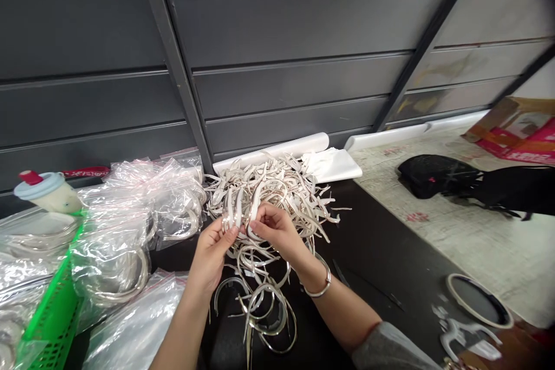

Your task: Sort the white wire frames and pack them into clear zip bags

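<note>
My left hand (pixel 213 251) pinches a few shiny curved metal bands (pixel 234 208) with white strips along them, held upright side by side. Close beside it, my right hand (pixel 281 232) has thumb and fingers closed on another curved band (pixel 255 201), also lined in white. Behind both hands rises a tangled heap of white and metallic strips (pixel 299 196). Below the hands, several loose shiny bands (pixel 271 309) lie overlapping on the black tabletop (pixel 373 243). A bangle (pixel 323 283) circles my right wrist.
Clear plastic bags of curved bands (pixel 117 272) fill the left, beside a green basket (pixel 54 306) and a lidded cup (pixel 47 192). White rolls (pixel 277 150) lie along the dark panel wall. At right are scissors (pixel 459 338), a tape roll (pixel 479 300) and a black bag (pixel 437 176).
</note>
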The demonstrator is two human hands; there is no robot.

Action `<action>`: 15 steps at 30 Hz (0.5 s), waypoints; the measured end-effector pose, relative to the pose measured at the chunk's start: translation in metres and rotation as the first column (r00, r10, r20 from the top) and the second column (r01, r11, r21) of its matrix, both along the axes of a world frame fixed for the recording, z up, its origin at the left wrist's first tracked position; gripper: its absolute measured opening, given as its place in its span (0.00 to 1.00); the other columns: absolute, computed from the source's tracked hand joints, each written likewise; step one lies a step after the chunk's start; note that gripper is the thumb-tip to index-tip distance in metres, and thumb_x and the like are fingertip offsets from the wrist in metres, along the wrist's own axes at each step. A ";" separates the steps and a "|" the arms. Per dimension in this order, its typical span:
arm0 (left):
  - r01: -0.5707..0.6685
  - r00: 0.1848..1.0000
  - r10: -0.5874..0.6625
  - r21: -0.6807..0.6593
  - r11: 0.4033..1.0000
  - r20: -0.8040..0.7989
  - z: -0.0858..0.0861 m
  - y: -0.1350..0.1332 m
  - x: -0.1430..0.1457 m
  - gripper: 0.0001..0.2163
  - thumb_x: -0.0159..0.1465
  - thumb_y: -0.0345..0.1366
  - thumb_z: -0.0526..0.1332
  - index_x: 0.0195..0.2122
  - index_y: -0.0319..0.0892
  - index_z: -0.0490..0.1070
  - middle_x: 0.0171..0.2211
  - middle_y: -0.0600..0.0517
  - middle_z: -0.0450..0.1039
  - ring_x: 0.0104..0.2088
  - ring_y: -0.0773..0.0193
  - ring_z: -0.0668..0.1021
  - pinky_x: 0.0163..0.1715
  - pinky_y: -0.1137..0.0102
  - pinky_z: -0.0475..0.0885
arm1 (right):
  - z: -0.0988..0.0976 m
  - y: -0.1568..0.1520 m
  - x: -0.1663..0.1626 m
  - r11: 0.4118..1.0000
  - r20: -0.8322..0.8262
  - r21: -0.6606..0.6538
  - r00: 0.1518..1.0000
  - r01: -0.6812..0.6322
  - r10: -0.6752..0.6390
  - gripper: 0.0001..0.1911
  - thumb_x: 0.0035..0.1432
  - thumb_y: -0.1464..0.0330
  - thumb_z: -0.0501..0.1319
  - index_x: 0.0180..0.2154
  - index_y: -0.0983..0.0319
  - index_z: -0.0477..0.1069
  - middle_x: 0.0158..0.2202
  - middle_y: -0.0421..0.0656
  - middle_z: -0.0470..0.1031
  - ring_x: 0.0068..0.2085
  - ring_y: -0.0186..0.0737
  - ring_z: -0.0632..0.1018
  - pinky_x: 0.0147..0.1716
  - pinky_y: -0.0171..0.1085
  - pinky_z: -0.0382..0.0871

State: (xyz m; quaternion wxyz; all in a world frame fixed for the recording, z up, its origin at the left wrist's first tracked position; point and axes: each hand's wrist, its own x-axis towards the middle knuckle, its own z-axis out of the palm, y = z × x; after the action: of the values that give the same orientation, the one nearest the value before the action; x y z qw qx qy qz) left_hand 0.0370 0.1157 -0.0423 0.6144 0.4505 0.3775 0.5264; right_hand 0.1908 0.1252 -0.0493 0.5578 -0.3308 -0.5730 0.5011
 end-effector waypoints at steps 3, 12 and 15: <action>-0.120 0.991 0.122 -0.029 0.992 0.049 0.003 0.003 -0.009 0.10 0.53 0.38 0.66 0.35 0.39 0.74 0.31 0.48 0.79 0.36 0.60 0.78 0.41 0.67 0.69 | 0.003 0.002 0.017 1.000 0.072 -0.016 0.997 -0.013 0.015 0.14 0.54 0.62 0.61 0.23 0.61 0.61 0.20 0.34 0.58 0.19 0.27 0.57 0.18 0.30 0.51; -0.252 0.946 0.251 -0.022 0.967 0.205 0.013 0.005 -0.026 0.11 0.50 0.37 0.69 0.33 0.40 0.75 0.29 0.50 0.79 0.34 0.63 0.79 0.36 0.71 0.72 | -0.007 0.037 0.071 0.940 0.751 0.206 0.573 0.270 -0.329 0.09 0.56 0.66 0.56 0.31 0.62 0.73 0.30 0.42 0.75 0.30 0.35 0.73 0.29 0.33 0.65; -0.212 0.949 0.216 -0.040 0.976 0.228 0.013 0.003 -0.027 0.10 0.49 0.37 0.69 0.32 0.39 0.75 0.29 0.49 0.79 0.33 0.64 0.79 0.36 0.72 0.72 | -0.013 0.065 0.087 0.853 0.769 0.289 0.426 0.434 -0.477 0.13 0.56 0.66 0.53 0.38 0.64 0.73 0.34 0.46 0.75 0.34 0.40 0.74 0.34 0.37 0.65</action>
State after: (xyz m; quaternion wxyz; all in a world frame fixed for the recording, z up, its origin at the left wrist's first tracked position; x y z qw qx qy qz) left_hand 0.0102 0.1188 -0.0291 0.5969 0.3379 0.3539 0.6358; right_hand 0.2774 0.1901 -0.0627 0.3484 -0.6528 -0.6643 0.1059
